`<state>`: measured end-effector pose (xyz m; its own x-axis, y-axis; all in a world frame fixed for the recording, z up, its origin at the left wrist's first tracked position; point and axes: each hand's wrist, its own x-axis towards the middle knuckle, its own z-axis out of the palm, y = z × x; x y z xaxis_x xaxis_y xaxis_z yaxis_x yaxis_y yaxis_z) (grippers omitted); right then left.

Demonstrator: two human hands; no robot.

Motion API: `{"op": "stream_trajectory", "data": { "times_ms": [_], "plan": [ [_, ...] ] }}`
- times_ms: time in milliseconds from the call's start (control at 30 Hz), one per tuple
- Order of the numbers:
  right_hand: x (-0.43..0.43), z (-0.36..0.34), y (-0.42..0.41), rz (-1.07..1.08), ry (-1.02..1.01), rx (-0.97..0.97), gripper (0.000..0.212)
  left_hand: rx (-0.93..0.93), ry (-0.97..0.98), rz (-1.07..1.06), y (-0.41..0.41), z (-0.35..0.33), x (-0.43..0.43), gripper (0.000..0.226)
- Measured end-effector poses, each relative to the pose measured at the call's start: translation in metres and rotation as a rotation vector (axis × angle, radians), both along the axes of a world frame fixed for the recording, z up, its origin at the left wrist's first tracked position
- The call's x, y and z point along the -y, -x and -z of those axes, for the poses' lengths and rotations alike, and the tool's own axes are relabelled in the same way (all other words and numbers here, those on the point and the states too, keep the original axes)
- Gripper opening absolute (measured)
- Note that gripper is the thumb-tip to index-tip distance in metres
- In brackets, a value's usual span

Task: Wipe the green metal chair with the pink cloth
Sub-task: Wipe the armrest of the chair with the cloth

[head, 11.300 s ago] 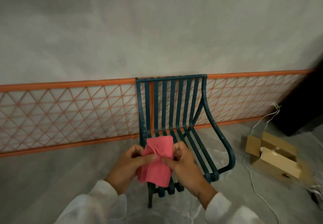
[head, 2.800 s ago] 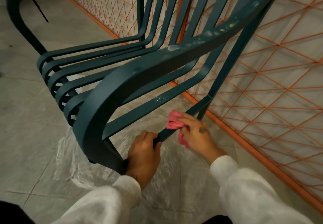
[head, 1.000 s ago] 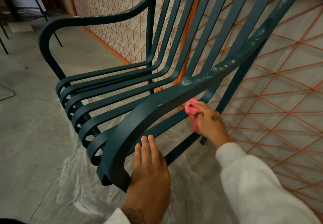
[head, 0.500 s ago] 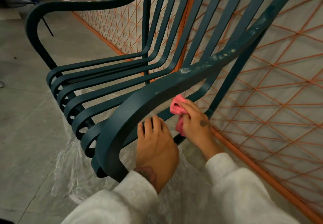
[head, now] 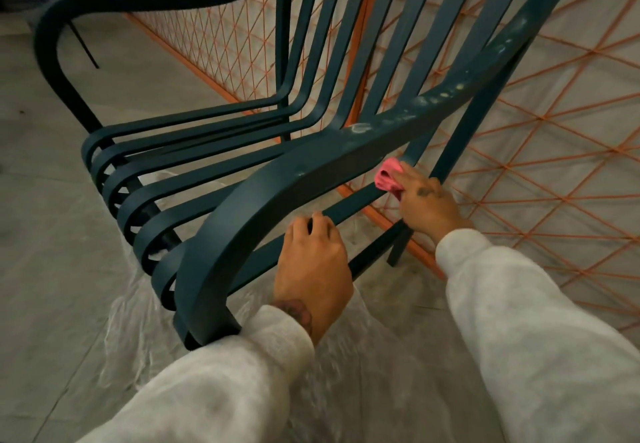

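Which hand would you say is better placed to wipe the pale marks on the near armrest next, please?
Probably the right hand: it already holds the pink cloth just under the armrest, while the left hand braces a lower slat.

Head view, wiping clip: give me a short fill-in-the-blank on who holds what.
1. The pink cloth is held in the ____ hand.
2. The left hand grips a slat of the green ____.
3. Pale smudges mark the top of the near ____.
4. The mesh panel behind has ____ wires.

Missing: right; chair; armrest; orange
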<state>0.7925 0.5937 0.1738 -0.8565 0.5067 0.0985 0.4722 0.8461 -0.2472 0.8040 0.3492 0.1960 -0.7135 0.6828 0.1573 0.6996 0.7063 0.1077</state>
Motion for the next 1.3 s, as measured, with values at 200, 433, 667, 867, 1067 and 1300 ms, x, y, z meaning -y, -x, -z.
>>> {"op": "stream_trajectory", "data": {
  "times_ms": [200,433,667,867,1067,1300],
  "plan": [
    [0.045,0.012,-0.007,-0.04,0.213,-0.254,0.057,0.006,-0.021,-0.016,-0.001,0.002,-0.001,0.055],
    [0.121,0.01,-0.049,-0.151,0.618,-0.423,0.047,-0.046,-0.012,0.034,0.002,0.01,-0.003,0.054],
    [0.146,0.001,-0.101,-0.034,1.065,-0.513,0.048,0.124,-0.062,0.076,-0.036,0.008,0.025,0.072],
    [0.163,-0.005,-0.132,-0.086,1.28,-0.63,0.041,0.317,-0.332,0.303,-0.065,-0.004,0.091,0.056],
    [0.209,-0.031,-0.142,-0.213,1.302,-0.677,0.054,0.413,-0.481,0.353,-0.061,-0.031,0.159,0.035],
    [0.235,-0.061,-0.144,-0.265,1.245,-0.787,0.036,0.427,-0.526,0.394,-0.044,-0.082,0.192,0.024]
  ]
}}
